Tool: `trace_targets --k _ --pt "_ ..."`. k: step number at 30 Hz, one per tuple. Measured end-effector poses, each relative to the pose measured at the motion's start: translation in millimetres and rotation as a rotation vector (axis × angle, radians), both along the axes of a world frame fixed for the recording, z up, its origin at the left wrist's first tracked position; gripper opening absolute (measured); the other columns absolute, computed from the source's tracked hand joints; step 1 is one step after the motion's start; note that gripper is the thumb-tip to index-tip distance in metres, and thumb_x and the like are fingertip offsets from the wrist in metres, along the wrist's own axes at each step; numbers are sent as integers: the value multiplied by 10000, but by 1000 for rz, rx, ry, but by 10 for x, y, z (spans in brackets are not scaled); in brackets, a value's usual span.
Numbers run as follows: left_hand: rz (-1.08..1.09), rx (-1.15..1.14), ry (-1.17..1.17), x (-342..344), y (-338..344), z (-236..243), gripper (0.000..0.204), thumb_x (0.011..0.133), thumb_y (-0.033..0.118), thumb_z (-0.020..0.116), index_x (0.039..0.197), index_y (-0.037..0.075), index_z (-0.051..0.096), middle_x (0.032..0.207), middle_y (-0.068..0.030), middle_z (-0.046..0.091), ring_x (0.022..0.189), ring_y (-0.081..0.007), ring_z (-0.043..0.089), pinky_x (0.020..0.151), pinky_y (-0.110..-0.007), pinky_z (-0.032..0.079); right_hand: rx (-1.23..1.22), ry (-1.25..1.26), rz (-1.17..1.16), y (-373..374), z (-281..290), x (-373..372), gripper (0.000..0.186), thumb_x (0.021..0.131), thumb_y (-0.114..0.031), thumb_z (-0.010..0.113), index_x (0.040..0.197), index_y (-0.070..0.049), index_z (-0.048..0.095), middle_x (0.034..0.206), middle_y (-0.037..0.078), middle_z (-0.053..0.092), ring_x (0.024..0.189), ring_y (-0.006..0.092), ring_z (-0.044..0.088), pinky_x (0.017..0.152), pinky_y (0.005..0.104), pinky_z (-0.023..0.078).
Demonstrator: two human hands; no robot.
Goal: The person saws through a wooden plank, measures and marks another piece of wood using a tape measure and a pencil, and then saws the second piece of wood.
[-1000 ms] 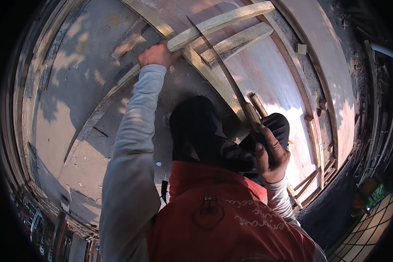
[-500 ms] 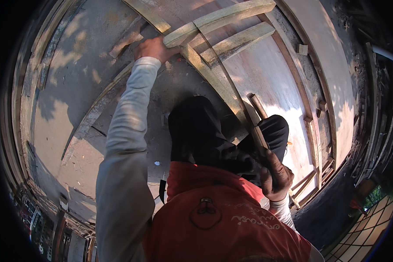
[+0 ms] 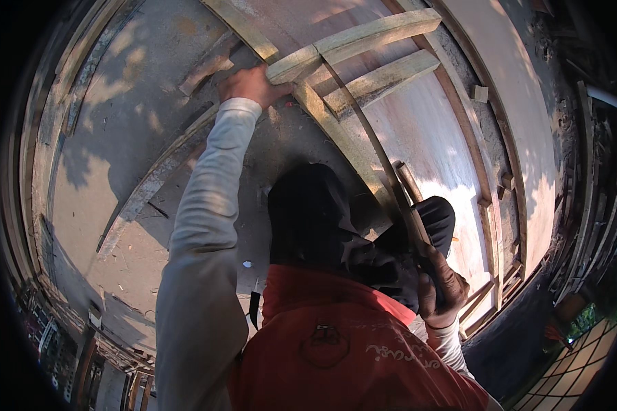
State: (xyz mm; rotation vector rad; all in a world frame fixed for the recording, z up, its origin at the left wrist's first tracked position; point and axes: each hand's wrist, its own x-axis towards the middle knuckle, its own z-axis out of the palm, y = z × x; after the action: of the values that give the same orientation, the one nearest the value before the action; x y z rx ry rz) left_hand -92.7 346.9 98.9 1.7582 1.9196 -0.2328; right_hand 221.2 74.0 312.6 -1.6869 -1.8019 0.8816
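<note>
My left hand (image 3: 248,88) is closed around the left end of a pale squared timber (image 3: 380,34), which lies crosswise over another wooden beam (image 3: 346,140). In my right hand (image 3: 443,291), low on the right, is a long handsaw (image 3: 371,130); my fingers wrap its handle end and partly hide it. The narrow blade slants up and to the left, its far end meeting the squared timber a short way right of my left hand. Just beyond, a shorter timber piece (image 3: 384,81) lies roughly parallel to the first.
A round wooden stick (image 3: 410,182) pokes up beside my right knee (image 3: 435,216). Pale sheet boards (image 3: 425,130) lie between long beams on the right. A small wood block (image 3: 480,93) rests by one beam. Curved-looking planks (image 3: 151,175) lie on the concrete floor (image 3: 110,212) at left.
The whole view has shifted slightly, so everything sits a little lower and further right. Both hands keep their hold; any movement of the saw along the timber is too small to tell.
</note>
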Motion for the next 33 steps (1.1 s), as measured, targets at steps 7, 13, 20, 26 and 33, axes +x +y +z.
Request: trace_targets --k 7,13,20,26,33 --pt "40 48 94 182 -173 420 784 756 756 688 1291 183 671 1144 -132 758 1082 -313 725 928 -468 556 -2 80 -66 1216 -549 -518 424 908 -120 686 1316 -9 650 1031 274 727 961 359 744 869 365 568" --pt "43 69 113 193 -446 -81 748 762 719 714 1252 155 667 1079 -152 766 1002 -336 745 887 -500 567 -87 14 6 -135 120 43 481 882 51 593 1359 -6 604 1171 259 727 1150 362 711 1012 424 546" --pt "64 24 43 206 -227 -233 765 756 758 706 1280 203 660 1128 -153 756 1051 -361 731 910 -507 555 -38 67 -34 1490 -939 -584 430 911 -103 659 1332 -18 643 990 253 740 949 364 752 828 374 567" --pt "37 131 96 297 -444 234 747 763 720 709 1266 169 667 1106 -153 759 1017 -346 740 904 -495 561 -97 29 -1 -334 364 190 428 953 7 489 1364 45 600 1238 289 694 1238 363 654 1091 431 470" --pt "45 131 60 382 -257 499 710 768 699 702 1234 164 676 1066 -138 769 1001 -334 743 892 -495 565 -39 120 -62 1413 -472 -429 420 917 -116 653 1320 3 640 1043 258 743 1000 359 747 857 372 564"
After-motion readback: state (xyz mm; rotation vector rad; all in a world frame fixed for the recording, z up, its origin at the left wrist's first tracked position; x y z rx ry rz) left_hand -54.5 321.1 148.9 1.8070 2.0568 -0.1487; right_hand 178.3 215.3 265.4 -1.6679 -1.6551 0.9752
